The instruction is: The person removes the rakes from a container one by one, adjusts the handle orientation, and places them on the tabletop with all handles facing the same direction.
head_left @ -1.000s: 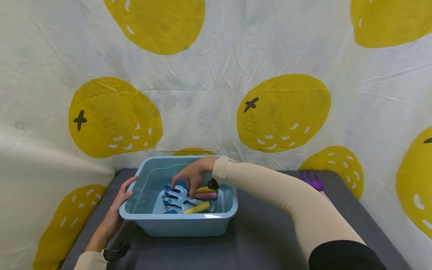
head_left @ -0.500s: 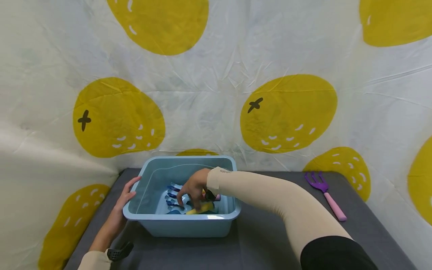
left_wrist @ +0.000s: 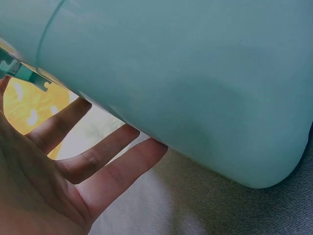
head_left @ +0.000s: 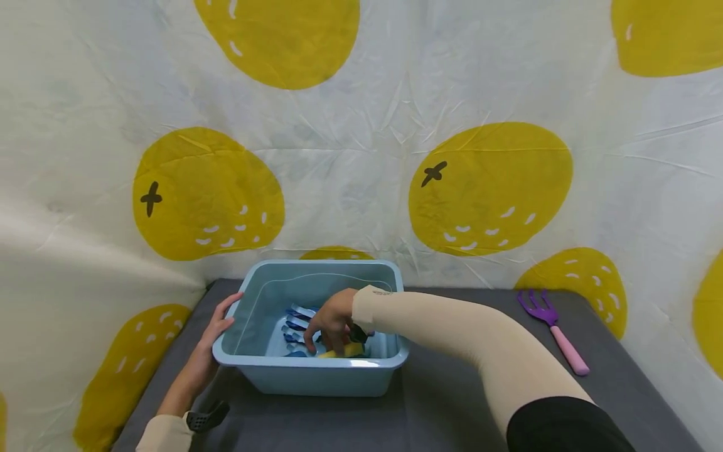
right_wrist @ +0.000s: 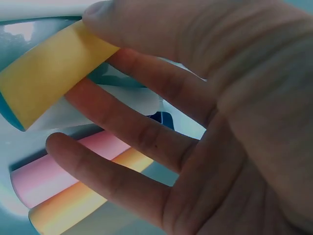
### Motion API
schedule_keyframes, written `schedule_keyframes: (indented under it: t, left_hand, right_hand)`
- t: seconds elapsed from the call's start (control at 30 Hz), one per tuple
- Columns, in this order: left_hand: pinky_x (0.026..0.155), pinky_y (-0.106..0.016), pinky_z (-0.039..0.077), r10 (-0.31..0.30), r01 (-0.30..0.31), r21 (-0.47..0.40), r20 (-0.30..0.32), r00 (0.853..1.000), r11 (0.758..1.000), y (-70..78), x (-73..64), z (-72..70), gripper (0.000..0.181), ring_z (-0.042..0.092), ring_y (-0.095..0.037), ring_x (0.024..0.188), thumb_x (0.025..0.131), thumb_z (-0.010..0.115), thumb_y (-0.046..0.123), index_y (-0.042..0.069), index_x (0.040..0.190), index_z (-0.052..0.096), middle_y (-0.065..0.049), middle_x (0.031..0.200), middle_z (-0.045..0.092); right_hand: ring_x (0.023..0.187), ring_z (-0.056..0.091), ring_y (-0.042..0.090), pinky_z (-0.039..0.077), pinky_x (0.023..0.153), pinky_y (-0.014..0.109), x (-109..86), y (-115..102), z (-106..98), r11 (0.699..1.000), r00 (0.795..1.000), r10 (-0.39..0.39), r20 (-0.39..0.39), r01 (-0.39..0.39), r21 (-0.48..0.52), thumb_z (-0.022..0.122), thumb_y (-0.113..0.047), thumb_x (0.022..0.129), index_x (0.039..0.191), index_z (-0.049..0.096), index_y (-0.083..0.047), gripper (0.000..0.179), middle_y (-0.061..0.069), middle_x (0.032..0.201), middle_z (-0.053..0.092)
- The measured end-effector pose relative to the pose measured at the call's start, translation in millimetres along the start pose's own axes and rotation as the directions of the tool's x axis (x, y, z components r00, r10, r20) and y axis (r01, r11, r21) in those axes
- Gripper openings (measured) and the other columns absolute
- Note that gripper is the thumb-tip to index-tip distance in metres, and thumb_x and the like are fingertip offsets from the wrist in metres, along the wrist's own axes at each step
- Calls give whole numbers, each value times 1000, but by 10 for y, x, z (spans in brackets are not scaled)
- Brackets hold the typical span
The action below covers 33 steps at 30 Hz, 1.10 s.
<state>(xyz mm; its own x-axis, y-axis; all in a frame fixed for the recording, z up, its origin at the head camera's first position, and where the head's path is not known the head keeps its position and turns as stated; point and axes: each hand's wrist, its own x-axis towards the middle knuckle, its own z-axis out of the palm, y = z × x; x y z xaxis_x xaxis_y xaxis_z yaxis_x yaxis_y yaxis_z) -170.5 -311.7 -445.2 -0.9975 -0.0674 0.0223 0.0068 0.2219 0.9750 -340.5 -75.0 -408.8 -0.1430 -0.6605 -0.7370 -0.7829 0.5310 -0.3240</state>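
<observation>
A light blue plastic basin point(head_left: 316, 376) stands on the dark grey table. My left hand point(head_left: 211, 333) holds its left rim; in the left wrist view several fingers point(left_wrist: 115, 171) rest against the outer wall. My right hand point(head_left: 333, 320) reaches down inside the basin. There it pinches the yellow handle point(right_wrist: 46, 73) of a hand tool between thumb and fingers; which head belongs to this handle is hidden. Blue tined heads point(head_left: 296, 323) lie to the left of the right hand. Beneath the fingers are a pink handle point(right_wrist: 73, 166), another yellow handle point(right_wrist: 73, 210) and a whitish handle point(right_wrist: 117, 100).
A purple fork point(head_left: 539, 309) with a pink handle point(head_left: 569, 351) lies on the table at the right, beyond the right forearm. Behind the table hangs a white cloth point(head_left: 373, 201) printed with large yellow shapes. The basin stands close to that cloth.
The right hand has lowered into the basin and come onto the front yellow handle. The right forearm has moved off the fork, now fully visible. The left hand stays on the rim.
</observation>
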Motion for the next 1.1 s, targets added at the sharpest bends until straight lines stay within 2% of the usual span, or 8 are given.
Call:
schedule_keyframes:
  t: [0.17,0.3,0.6,0.93,1.1]
  left_hand:
    - [109,-69,21,16,-16,-10,-12,1000,1000,-8,5,18,58,19,-43,142,107,33,42,28,162,20,-8,168,4]
    - [109,-70,21,22,-23,-7,-19,1000,1000,-17,14,25,58,19,-44,142,106,35,42,27,162,21,-9,168,5]
    - [109,-71,21,21,-20,6,-21,1000,1000,-27,7,17,59,20,-44,142,106,34,43,28,162,21,-10,168,4]
    - [109,-71,23,-1,1,5,-29,1000,1000,4,11,29,60,20,-44,141,106,34,44,28,162,20,-11,168,4]
    - [109,-71,24,-15,16,14,-30,999,1000,11,25,36,60,21,-45,141,106,34,45,30,162,19,-10,167,3]
  right_hand:
    - [84,63,18,54,75,37,43,14,22,1000,1000,-24,18,25,-17,83,-8,85,120,62,-37,50,-6,107,70]
    - [79,64,17,52,68,35,50,12,50,999,999,-43,8,43,-26,83,-5,85,116,62,-35,48,-3,105,71]
    - [74,58,20,52,61,35,58,15,45,994,995,-99,-17,98,-45,79,-5,89,114,61,-40,47,-2,98,66]
    - [72,57,20,51,61,36,88,85,22,995,996,-89,-8,89,37,79,-5,89,114,64,-36,43,0,93,64]
    - [76,58,20,53,62,35,43,71,-12,996,997,-82,-2,82,19,78,-5,90,116,65,-35,42,0,97,65]
